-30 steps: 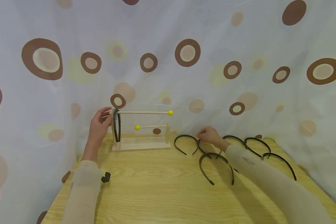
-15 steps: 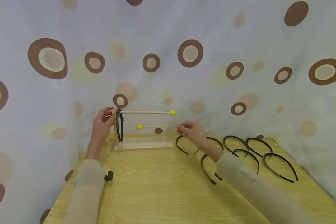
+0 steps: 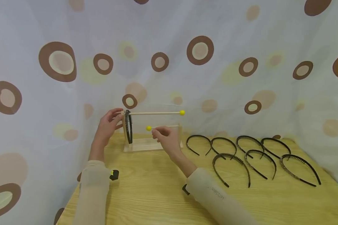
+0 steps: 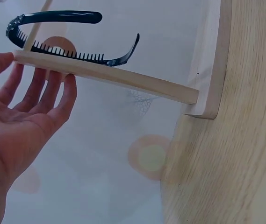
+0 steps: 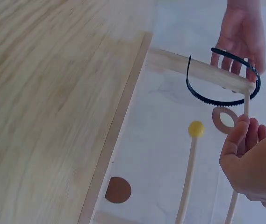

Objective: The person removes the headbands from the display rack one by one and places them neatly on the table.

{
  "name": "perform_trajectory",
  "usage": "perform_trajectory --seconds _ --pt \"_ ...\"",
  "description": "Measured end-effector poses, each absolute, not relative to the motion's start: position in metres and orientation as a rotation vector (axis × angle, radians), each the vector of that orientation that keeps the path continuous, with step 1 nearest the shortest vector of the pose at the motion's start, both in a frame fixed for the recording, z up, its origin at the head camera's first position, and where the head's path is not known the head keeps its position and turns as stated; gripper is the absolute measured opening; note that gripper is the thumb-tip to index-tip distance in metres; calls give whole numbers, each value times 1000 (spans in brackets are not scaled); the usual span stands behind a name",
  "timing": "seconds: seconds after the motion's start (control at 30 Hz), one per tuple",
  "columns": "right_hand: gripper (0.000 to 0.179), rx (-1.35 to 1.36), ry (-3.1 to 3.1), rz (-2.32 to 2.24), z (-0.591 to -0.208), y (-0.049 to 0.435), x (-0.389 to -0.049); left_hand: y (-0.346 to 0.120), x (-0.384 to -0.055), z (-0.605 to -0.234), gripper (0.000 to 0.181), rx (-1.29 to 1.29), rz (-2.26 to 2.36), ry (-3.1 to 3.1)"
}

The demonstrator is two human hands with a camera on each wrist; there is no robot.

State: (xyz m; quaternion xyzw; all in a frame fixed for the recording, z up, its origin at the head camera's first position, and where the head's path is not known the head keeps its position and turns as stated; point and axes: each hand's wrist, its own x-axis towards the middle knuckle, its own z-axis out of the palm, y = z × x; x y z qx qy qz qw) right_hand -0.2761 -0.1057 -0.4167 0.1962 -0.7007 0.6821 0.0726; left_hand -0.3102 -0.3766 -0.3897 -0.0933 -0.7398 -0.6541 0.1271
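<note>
A light wooden stand (image 3: 146, 143) has two rods tipped with yellow balls. My left hand (image 3: 107, 125) holds the top of its left upright, thumb in front and fingers behind; the left wrist view shows the fingertips against the upright (image 4: 123, 79). On the upper rod (image 3: 155, 113), right beside that upright, hangs a dark toothed headband (image 5: 217, 102) with a speckled band. My right hand (image 3: 169, 140) is in front of the stand near the lower rod's yellow ball (image 3: 148, 128). Its fingers are loosely bent, and nothing shows between them.
Several dark headbands, among them a toothed one (image 3: 231, 155), lie on the right side of the wooden table (image 3: 146, 200). A white curtain (image 3: 214, 87) with brown circles stands behind the table. Small black objects show beside both sleeves.
My right hand has moved left from the headbands on the table to the front of the stand. The left hand keeps its hold on the upright. The head view has shifted to the right.
</note>
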Motion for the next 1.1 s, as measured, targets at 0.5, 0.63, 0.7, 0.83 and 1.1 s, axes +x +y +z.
perform_trajectory --seconds 0.5,0.63,0.7,0.83,1.1 --pt "26 707 -2283 1673 -411 -174 -261 -367 -314 -383 54 -289 -1931 -2139" --pt "20 678 -2262 1580 -418 -185 -261 -367 -313 -384 54 -282 -1928 -2145" --pt "18 636 -2262 1551 -421 -190 -260 -368 -312 -384 54 -271 -1917 -2157" --pt "16 585 -2239 1535 -425 -200 -261 -370 -310 -383 52 -248 -1907 -2171" --pt "10 661 -2181 1421 -432 -202 -266 -374 -305 -382 50 -231 -1959 -2159"
